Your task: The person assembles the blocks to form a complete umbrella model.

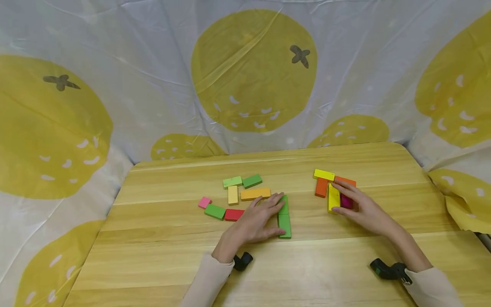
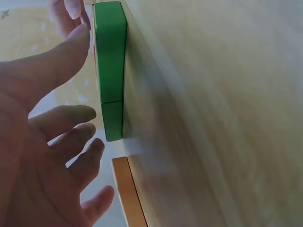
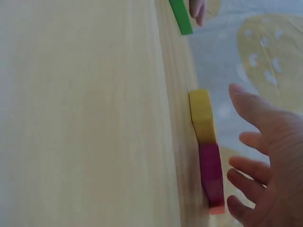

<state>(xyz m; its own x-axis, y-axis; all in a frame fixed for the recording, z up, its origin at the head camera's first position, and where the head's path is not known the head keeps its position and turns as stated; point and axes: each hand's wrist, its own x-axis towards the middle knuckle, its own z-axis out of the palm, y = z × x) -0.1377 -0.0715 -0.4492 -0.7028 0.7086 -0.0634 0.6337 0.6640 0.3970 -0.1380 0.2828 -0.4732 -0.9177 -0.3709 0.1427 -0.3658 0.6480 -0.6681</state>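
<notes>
Our left grip (image 1: 258,221) is spread loosely, green blocks (image 1: 284,222) just beside it. Our right grip (image 1: 363,209) looks loose too, a yellow block (image 1: 333,198) just beside it. These blocks seem light and hard; we'd pinch their long sides.

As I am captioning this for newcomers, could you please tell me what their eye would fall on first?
Probably the large yellow fruit shape on the pale cloth behind the table. Then, over the table, the left hand at two green blocks set end to end, and, farther right, the right hand by a bright yellow block and a magenta block.
</notes>
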